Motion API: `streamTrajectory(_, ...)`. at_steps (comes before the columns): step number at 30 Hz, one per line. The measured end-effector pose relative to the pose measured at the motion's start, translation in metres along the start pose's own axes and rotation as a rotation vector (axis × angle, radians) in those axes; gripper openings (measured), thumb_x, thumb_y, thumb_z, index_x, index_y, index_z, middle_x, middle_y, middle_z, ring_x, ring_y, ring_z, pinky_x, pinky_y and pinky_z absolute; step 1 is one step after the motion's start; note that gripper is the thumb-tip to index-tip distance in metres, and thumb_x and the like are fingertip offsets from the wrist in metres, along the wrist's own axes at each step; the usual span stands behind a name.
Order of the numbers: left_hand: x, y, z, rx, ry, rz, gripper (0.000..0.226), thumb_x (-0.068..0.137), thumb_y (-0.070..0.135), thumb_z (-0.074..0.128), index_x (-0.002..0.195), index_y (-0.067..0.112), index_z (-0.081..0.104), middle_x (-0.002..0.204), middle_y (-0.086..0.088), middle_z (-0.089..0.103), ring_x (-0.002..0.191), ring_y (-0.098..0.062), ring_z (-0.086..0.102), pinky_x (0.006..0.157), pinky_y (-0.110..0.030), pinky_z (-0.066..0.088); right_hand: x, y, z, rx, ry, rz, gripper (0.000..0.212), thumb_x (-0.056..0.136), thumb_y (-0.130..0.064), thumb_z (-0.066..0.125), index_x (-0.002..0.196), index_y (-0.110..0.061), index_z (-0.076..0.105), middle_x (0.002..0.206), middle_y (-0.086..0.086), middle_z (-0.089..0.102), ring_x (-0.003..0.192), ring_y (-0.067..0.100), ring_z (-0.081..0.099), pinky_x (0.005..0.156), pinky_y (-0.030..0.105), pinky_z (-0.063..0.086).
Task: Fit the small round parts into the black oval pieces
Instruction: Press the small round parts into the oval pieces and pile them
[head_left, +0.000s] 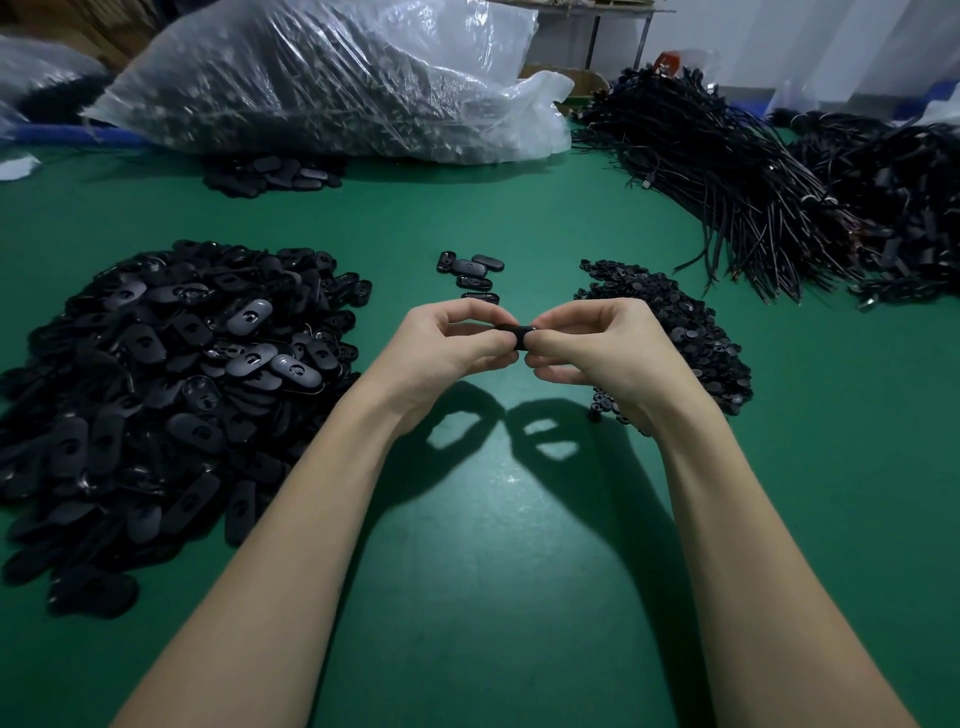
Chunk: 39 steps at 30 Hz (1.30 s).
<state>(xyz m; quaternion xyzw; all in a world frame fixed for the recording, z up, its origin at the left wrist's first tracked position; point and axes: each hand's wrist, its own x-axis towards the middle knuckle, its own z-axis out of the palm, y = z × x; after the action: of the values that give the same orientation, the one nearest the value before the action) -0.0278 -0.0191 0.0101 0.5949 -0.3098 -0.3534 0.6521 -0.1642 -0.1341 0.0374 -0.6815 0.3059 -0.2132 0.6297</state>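
My left hand (447, 345) and my right hand (597, 345) meet above the middle of the green table (493, 519). Between their fingertips they pinch one black oval piece (515, 329), seen edge-on and mostly hidden by the fingers. I cannot tell whether a small round part is in it. A big heap of black oval pieces (171, 395) lies to the left. A smaller heap of small round parts (675, 327) lies to the right, partly behind my right hand. Several oval pieces (470, 273) lie in a short row just beyond my hands.
A large clear plastic bag (332, 78) full of dark parts lies at the back, with a few oval pieces (275, 174) in front of it. Bundles of black cables (737, 171) are piled at the back right.
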Motion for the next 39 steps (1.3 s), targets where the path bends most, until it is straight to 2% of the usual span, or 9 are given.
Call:
streamTrajectory(5,0.001,-0.003,-0.002,0.027,-0.003,0.003,0.011,0.087,0.0,0.073,0.094,0.009,0.073,0.086,-0.009,0.077,0.082,-0.019,0.074,0.082,-0.023,0.058,0.003,0.002,0.004,-0.037,0.046,-0.003,0.006,0.083,0.004,0.077,0.086,0.001,0.073,0.074,0.01,0.076,0.07,0.02,0.075,0.067,0.025,0.061)
streamTrajectory(11,0.002,-0.007,-0.001,0.155,0.001,0.007,0.012,0.089,0.0,0.072,0.089,0.012,0.072,0.079,-0.003,0.076,0.076,-0.012,0.073,0.075,-0.019,0.055,0.005,0.007,0.007,-0.185,0.085,-0.021,0.008,0.078,0.001,0.077,0.078,-0.006,0.073,0.071,0.009,0.076,0.076,0.03,0.078,0.081,0.043,0.065)
streamTrajectory(15,0.002,-0.008,-0.001,0.166,0.015,0.002,0.013,0.089,-0.003,0.071,0.088,0.01,0.071,0.081,-0.006,0.073,0.072,-0.011,0.07,0.073,-0.02,0.054,0.005,0.01,0.011,-0.255,0.092,-0.054,0.009,0.075,-0.005,0.077,0.074,-0.012,0.072,0.067,0.008,0.076,0.071,0.025,0.078,0.084,0.048,0.064)
streamTrajectory(19,0.003,-0.007,-0.002,0.155,0.015,0.007,0.013,0.088,-0.004,0.071,0.088,0.009,0.071,0.081,-0.007,0.073,0.072,-0.011,0.07,0.073,-0.019,0.054,0.006,0.011,0.012,-0.233,0.088,-0.069,0.01,0.076,-0.002,0.076,0.075,-0.01,0.071,0.067,0.008,0.075,0.068,0.022,0.077,0.08,0.043,0.065)
streamTrajectory(21,0.003,-0.008,-0.002,0.13,0.01,0.004,0.011,0.088,-0.003,0.071,0.09,0.008,0.072,0.082,-0.007,0.074,0.075,-0.012,0.071,0.075,-0.02,0.055,0.004,0.011,0.01,-0.167,0.076,-0.048,0.013,0.079,0.002,0.077,0.076,-0.008,0.069,0.069,0.009,0.074,0.066,0.021,0.075,0.072,0.033,0.064)
streamTrajectory(24,0.003,-0.008,-0.002,0.011,-0.007,-0.027,0.008,0.087,0.001,0.074,0.092,0.008,0.074,0.088,-0.009,0.076,0.086,-0.018,0.074,0.087,-0.025,0.058,0.001,0.009,0.007,0.0,0.024,-0.015,0.014,0.086,0.005,0.076,0.079,-0.004,0.068,0.07,0.007,0.072,0.063,0.016,0.074,0.063,0.02,0.059)
streamTrajectory(34,0.002,-0.008,-0.002,-0.089,-0.012,0.027,0.004,0.082,0.011,0.077,0.083,0.014,0.079,0.091,-0.009,0.076,0.088,-0.019,0.071,0.088,-0.027,0.056,0.0,0.009,0.008,0.16,-0.017,-0.024,0.012,0.088,0.006,0.075,0.082,-0.002,0.069,0.068,0.005,0.073,0.067,0.014,0.074,0.068,0.021,0.06)
streamTrajectory(37,0.003,-0.009,0.0,-0.061,-0.025,0.056,0.018,0.088,0.006,0.073,0.076,0.018,0.08,0.088,-0.007,0.076,0.084,-0.017,0.071,0.087,-0.027,0.057,0.001,0.01,0.008,0.23,-0.03,0.0,0.01,0.088,0.006,0.075,0.083,-0.001,0.069,0.07,0.006,0.074,0.069,0.015,0.074,0.069,0.022,0.06)
streamTrajectory(39,0.004,-0.01,0.0,-0.06,-0.015,0.058,0.015,0.088,0.006,0.073,0.079,0.016,0.079,0.088,-0.008,0.076,0.084,-0.018,0.071,0.088,-0.028,0.057,0.002,0.011,0.008,0.259,-0.034,0.009,0.01,0.088,0.007,0.074,0.083,-0.001,0.069,0.071,0.007,0.074,0.069,0.016,0.074,0.069,0.022,0.06)
